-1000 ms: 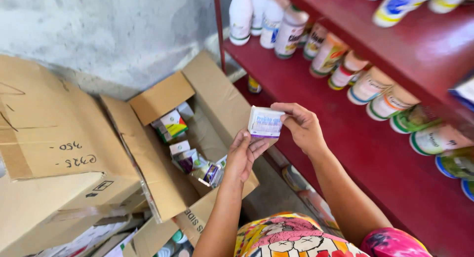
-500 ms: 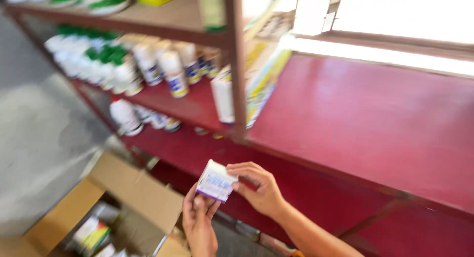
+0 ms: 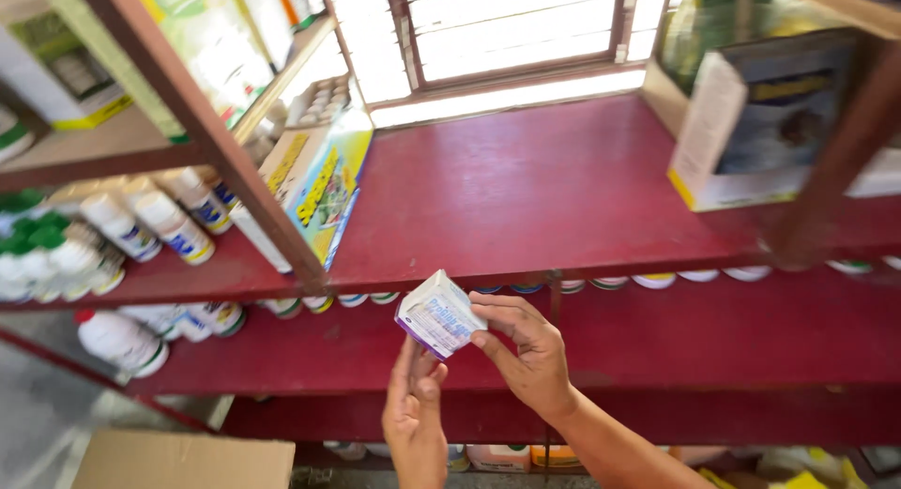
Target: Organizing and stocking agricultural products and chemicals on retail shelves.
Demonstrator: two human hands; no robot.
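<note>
The small white carton point(image 3: 439, 314) with a purple edge sits between my two hands, held up in front of the red shelf point(image 3: 526, 198) just below its front lip. It is tilted, one corner pointing up toward twelve o'clock, its printed face turned to me, which seems the reason for the tilt: I can look at that side while I hold it. My right hand point(image 3: 527, 353) grips it from four o'clock, thumb laid along the lower right edge and fingers curled behind, so the hand is closed around the carton. My left hand point(image 3: 416, 409) comes up from six o'clock with its fingertips under the bottom corner, propping it rather than wrapping it; the fingers are narrow and close together.

Out from there, the shelf board at twelve o'clock is mostly bare red wood under a barred window point(image 3: 511, 29). At ten o'clock a flat yellow and blue box point(image 3: 319, 184) leans on its edge against the brown upright post point(image 3: 216, 142). Further toward nine o'clock stand rows of white bottles point(image 3: 141, 231), some with green caps. At two o'clock a large dark carton point(image 3: 760, 123) stands on the same shelf beside another post. Down at seven o'clock a flap of a brown cardboard box point(image 3: 183, 461) shows on the floor.
</note>
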